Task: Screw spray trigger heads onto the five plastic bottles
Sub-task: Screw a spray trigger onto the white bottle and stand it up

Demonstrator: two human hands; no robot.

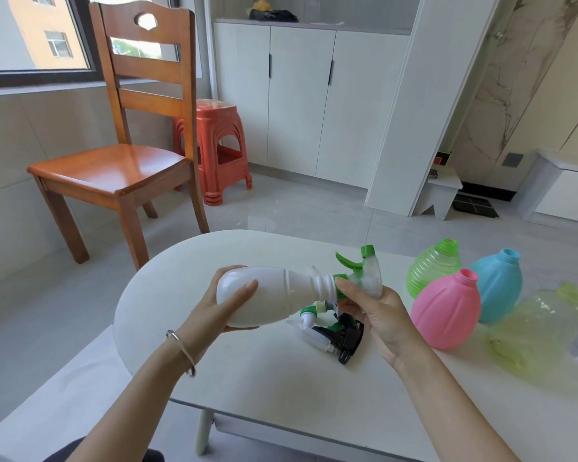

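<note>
My left hand [214, 308] grips the base of a white bottle [267, 295], held on its side above the white table [247, 378] with its neck pointing right. At that neck sits a clear and green spray trigger head [364, 271], and my right hand [377, 315] pinches its green collar. On the table under the bottle lies a pile of loose trigger heads [331, 331], white, green and black. To the right stand a green bottle [431, 265], a pink bottle [447, 311], a blue bottle [498, 288] and a yellow-green bottle [534, 331], all with open necks.
A wooden chair [121, 155] stands beyond the table's far left, with a red plastic stool [217, 151] behind it. White cabinets [301, 95] line the back wall. The table's near edge runs just in front of my forearms.
</note>
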